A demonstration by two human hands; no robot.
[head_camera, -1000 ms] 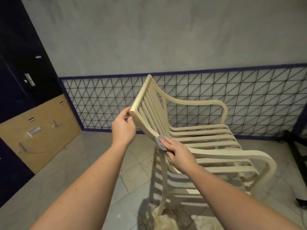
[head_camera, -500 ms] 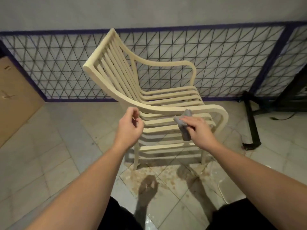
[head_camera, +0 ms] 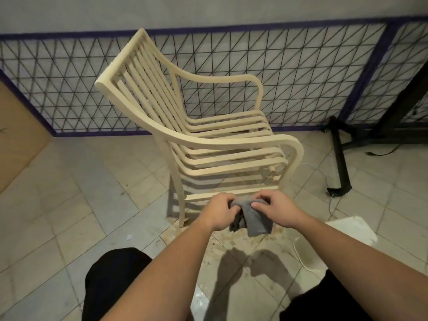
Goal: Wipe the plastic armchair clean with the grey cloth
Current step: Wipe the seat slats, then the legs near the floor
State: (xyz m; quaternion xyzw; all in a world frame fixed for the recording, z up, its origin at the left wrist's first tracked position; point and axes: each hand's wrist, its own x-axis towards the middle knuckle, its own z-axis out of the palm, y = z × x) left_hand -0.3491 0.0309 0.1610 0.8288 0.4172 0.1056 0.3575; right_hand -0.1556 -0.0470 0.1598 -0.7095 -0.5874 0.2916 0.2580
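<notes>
Left hand (head_camera: 221, 210) and right hand (head_camera: 276, 208) both pinch the grey cloth (head_camera: 251, 218) just short of the plastic armchair (head_camera: 208, 140), likely refolding; next, wipe its 2 armrests.

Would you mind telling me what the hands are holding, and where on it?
Both hold the grey cloth: left hand and right hand pinch its bunched top; the rest hangs free.

Soft, matt grey cloth (head_camera: 253, 218) bunched between left hand (head_camera: 220, 210) and right hand (head_camera: 278, 208). Beyond them, smooth matt cream plastic armchair (head_camera: 208, 140); below, dull speckled floor tiles (head_camera: 69, 205); behind, black wire mesh (head_camera: 301, 72).
</notes>
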